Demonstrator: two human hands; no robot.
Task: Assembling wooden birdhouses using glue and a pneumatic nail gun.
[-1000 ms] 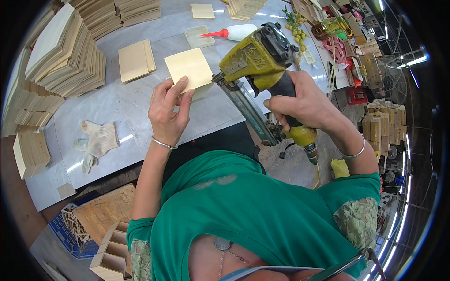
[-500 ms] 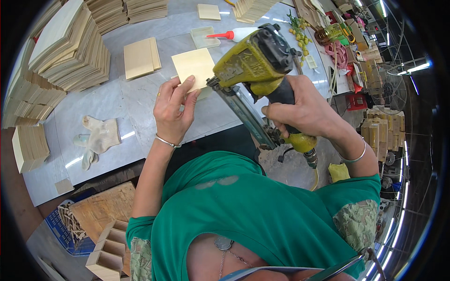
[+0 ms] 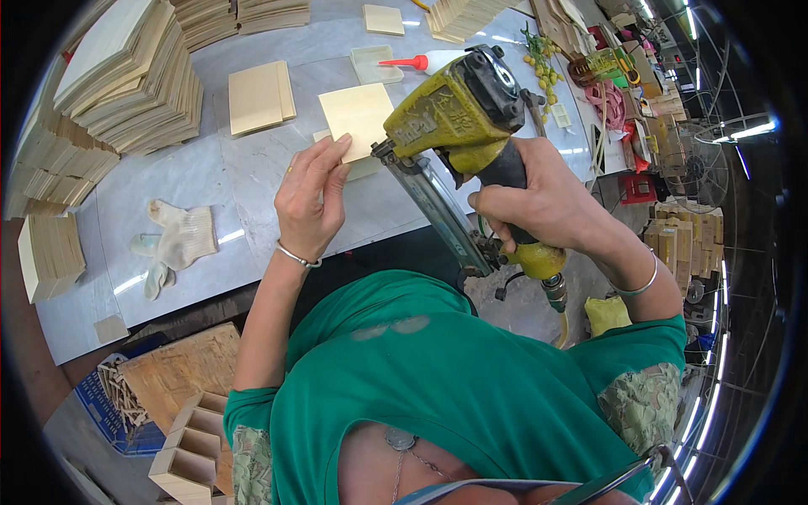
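My right hand (image 3: pixel 543 192) is closed round the black grip of a yellow nail gun (image 3: pixel 450 109), tilted in front of me. The gun's nose end reaches the right edge of a thin square wooden panel (image 3: pixel 358 114). My left hand (image 3: pixel 311 198) has its fingertips on the panel's near left corner, with the thumb just below. Under this panel other wood pieces (image 3: pixel 364 168) stick out on the near side and at the left; how they fit together is hidden. A cotton glove (image 3: pixel 187 236) lies on the grey table (image 3: pixel 244 181) left of my left hand.
Tall stacks of wooden boards (image 3: pixel 139 93) stand at the left and back. Beyond the panel are two flat boards (image 3: pixel 259 97), a shallow tray (image 3: pixel 368 63) and a red-tipped white glue bottle (image 3: pixel 442 61). Wooden boxes with compartments (image 3: pixel 189 450) and a blue crate (image 3: pixel 126 421) sit lower left.
The table and its things appear slightly farther right and up in the picture. Both hands keep their holds, with the nail gun's nose still against the panel's edge.
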